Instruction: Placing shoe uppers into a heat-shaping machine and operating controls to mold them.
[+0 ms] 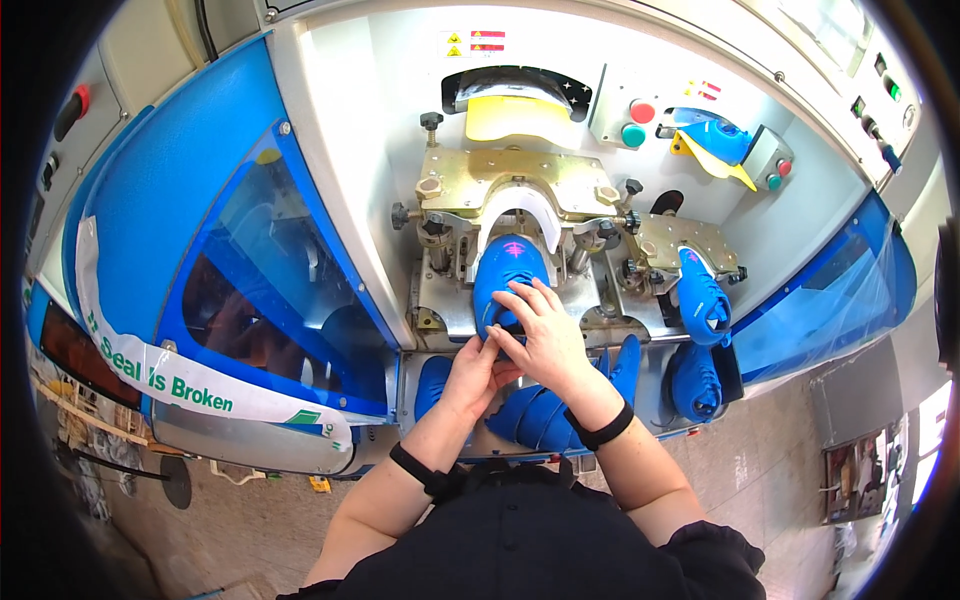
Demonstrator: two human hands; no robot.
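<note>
A blue lace-up shoe with a pink mark on its toe sits toe-forward in a metal clamping station of a machine. The toe lies under the white curved pad of that station. My left hand grips the heel end of the shoe from below, its fingers partly hidden. With fingers bent over the laces and collar, my right hand holds the same shoe, its thumb beside my left thumb at the heel. At a second station on the right, another blue shoe stands under a smaller clamp.
Several blue shoes lie in a tray along the machine's front, including one shoe at the right. Blue machine covers flank both sides. A button box and yellow flaps are on the back wall.
</note>
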